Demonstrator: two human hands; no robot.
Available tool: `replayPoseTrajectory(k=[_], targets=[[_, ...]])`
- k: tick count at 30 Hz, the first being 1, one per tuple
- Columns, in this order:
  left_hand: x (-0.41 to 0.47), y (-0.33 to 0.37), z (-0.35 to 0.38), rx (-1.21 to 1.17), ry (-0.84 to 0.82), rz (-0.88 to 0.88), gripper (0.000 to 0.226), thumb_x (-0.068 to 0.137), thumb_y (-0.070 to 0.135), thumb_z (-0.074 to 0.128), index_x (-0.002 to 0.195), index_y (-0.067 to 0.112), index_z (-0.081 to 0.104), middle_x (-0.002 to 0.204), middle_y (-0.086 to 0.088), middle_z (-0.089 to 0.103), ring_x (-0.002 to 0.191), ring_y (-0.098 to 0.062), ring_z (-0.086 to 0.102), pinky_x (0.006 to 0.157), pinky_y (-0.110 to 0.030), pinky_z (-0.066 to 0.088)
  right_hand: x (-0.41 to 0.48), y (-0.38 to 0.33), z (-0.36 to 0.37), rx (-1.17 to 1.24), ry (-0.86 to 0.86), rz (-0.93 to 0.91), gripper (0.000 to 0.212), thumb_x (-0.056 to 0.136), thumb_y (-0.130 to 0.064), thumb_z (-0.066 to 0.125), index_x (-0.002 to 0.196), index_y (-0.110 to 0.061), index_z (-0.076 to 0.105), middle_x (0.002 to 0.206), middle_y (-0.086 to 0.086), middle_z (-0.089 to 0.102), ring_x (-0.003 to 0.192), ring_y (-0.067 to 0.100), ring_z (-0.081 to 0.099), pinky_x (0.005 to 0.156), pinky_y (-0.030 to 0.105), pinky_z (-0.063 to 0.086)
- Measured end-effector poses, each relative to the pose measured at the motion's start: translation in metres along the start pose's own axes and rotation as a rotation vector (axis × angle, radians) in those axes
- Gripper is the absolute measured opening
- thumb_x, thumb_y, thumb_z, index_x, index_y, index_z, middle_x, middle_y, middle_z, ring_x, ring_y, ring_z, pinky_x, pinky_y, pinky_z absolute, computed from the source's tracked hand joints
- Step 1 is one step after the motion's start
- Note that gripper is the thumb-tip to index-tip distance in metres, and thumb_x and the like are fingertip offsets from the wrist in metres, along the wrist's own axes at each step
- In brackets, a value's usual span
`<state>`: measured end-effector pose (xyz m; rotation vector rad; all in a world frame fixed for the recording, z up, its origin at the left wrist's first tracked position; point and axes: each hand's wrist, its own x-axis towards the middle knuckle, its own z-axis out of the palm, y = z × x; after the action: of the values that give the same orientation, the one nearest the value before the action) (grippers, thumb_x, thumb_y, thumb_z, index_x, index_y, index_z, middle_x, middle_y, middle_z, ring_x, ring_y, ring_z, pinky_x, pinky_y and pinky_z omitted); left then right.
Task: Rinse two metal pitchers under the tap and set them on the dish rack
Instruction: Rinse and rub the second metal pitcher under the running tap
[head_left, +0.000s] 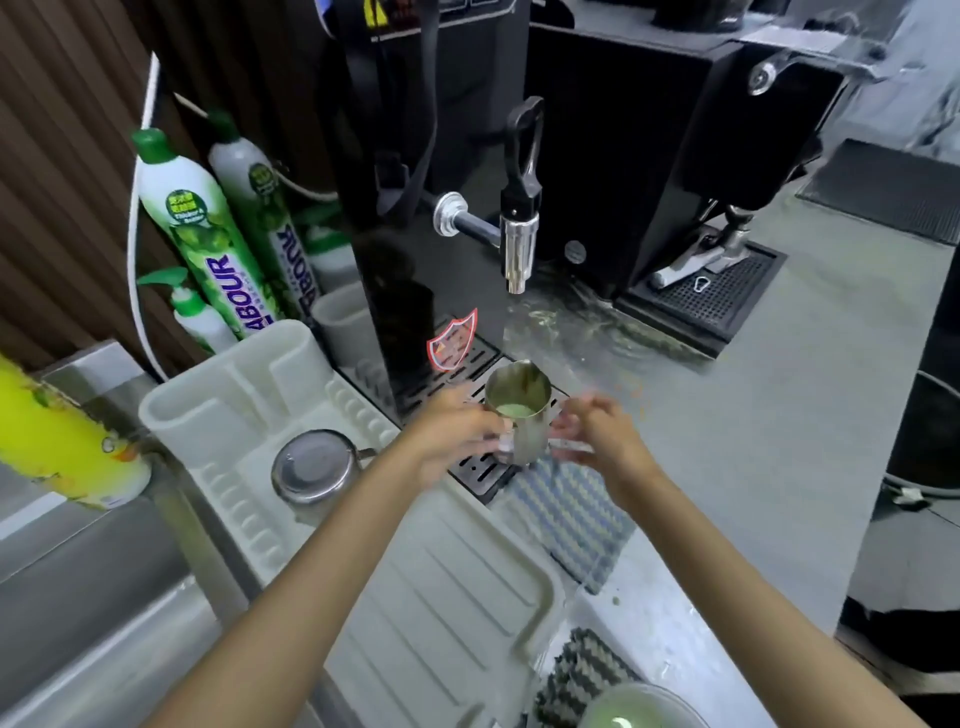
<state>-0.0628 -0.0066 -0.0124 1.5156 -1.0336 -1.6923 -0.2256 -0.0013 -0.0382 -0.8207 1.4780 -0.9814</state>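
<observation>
A metal pitcher (519, 410) with green liquid in its bottom stands upright on the black drip grate (478, 475), below and in front of the tap (518, 244). My left hand (452, 431) is at its left side by the handle; motion blur hides whether the fingers grip it. My right hand (597, 431) is blurred just right of the pitcher, fingers apart, with a pale strip-like thing beneath them. A second metal pitcher (317, 467) lies upside down on the white dish rack (249, 395).
Green dish-soap bottles (208, 228) stand behind the rack against the wall. A black machine (649, 156) with a drip tray (711, 296) sits at the right. Striped cloths (571, 514) lie on the wet counter. A yellow bottle (57, 441) is at the left, and a bowl (639, 712) at the bottom.
</observation>
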Motion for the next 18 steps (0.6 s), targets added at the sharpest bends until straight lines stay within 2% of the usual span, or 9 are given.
replayPoseTrajectory(k=[2,4,5,7,10,12,14,16,18], targets=[[-0.008,-0.013,0.002,-0.172,-0.03,-0.029,0.057,0.085,-0.012,0.053,0.137,0.004,0.037,0.097,-0.001,0.062,0.103,-0.021,0.057,0.088,-0.031,0.049,-0.015,0.001,0.007,-0.088,-0.148,0.101,0.024,0.093,-0.035,0.052,0.085,-0.013,0.057,0.08,0.002,0.059,0.078,0.013,0.059,0.066,0.03,0.053],[-0.015,-0.019,0.006,-0.184,-0.045,-0.012,0.032,0.087,-0.014,0.045,0.101,0.01,0.06,0.081,0.006,0.065,0.1,-0.019,0.057,0.089,-0.028,0.046,-0.025,0.0,0.011,-0.199,-0.239,0.12,0.034,0.09,-0.046,0.051,0.09,-0.015,0.063,0.091,0.0,0.065,0.088,0.011,0.06,0.082,0.034,0.054],[-0.017,-0.02,0.007,-0.181,-0.051,-0.004,0.034,0.087,-0.015,0.042,0.088,0.014,0.061,0.077,0.008,0.067,0.096,-0.017,0.057,0.088,-0.026,0.046,-0.028,0.001,0.013,-0.262,-0.266,0.103,0.034,0.089,-0.048,0.052,0.09,-0.017,0.065,0.094,-0.001,0.066,0.092,0.011,0.06,0.088,0.035,0.05],[-0.021,-0.02,0.01,-0.168,-0.075,-0.002,0.036,0.088,-0.014,0.041,0.1,0.011,0.063,0.096,0.003,0.068,0.099,-0.014,0.057,0.089,-0.025,0.045,-0.032,0.003,0.019,-0.382,-0.23,0.034,0.029,0.09,-0.042,0.054,0.085,-0.016,0.066,0.097,0.003,0.069,0.097,0.019,0.06,0.09,0.036,0.047],[-0.03,-0.02,0.008,-0.07,-0.1,-0.008,0.045,0.091,-0.005,0.046,0.134,0.006,0.045,0.124,-0.004,0.055,0.111,-0.014,0.051,0.098,-0.027,0.041,-0.031,0.008,0.023,-0.393,-0.062,-0.042,0.032,0.093,-0.024,0.054,0.098,0.005,0.066,0.102,0.021,0.067,0.095,0.033,0.06,0.087,0.038,0.047],[-0.038,-0.02,0.002,-0.029,-0.103,0.009,0.048,0.091,0.001,0.05,0.137,0.007,0.042,0.128,-0.004,0.054,0.112,-0.013,0.051,0.099,-0.026,0.041,-0.032,0.005,0.018,-0.4,-0.04,-0.032,0.031,0.093,-0.017,0.052,0.103,0.011,0.061,0.1,0.026,0.064,0.084,0.027,0.054,0.096,0.045,0.046],[-0.051,-0.018,-0.006,-0.008,-0.084,0.055,0.049,0.09,0.004,0.052,0.138,0.009,0.042,0.129,-0.001,0.054,0.113,-0.011,0.051,0.096,-0.024,0.042,-0.033,-0.001,0.011,-0.441,-0.077,-0.009,0.031,0.093,-0.015,0.052,0.101,0.013,0.059,0.112,0.03,0.062,0.087,0.03,0.057,0.1,0.05,0.044],[-0.066,-0.02,-0.02,-0.032,-0.042,0.102,0.053,0.09,0.004,0.053,0.14,0.012,0.039,0.132,0.0,0.052,0.116,-0.01,0.05,0.098,-0.023,0.04,-0.041,-0.013,0.01,-0.468,-0.15,-0.015,0.031,0.095,-0.014,0.05,0.104,0.014,0.059,0.115,0.022,0.065,0.101,0.03,0.061,0.096,0.037,0.049],[-0.081,-0.023,-0.037,-0.058,-0.016,0.147,0.062,0.087,0.003,0.058,0.143,0.015,0.034,0.141,0.0,0.045,0.124,-0.012,0.047,0.101,-0.024,0.037,-0.053,-0.026,0.013,-0.465,-0.259,-0.047,0.033,0.095,-0.014,0.05,0.106,0.016,0.058,0.111,0.014,0.067,0.102,0.024,0.061,0.087,0.025,0.049]])
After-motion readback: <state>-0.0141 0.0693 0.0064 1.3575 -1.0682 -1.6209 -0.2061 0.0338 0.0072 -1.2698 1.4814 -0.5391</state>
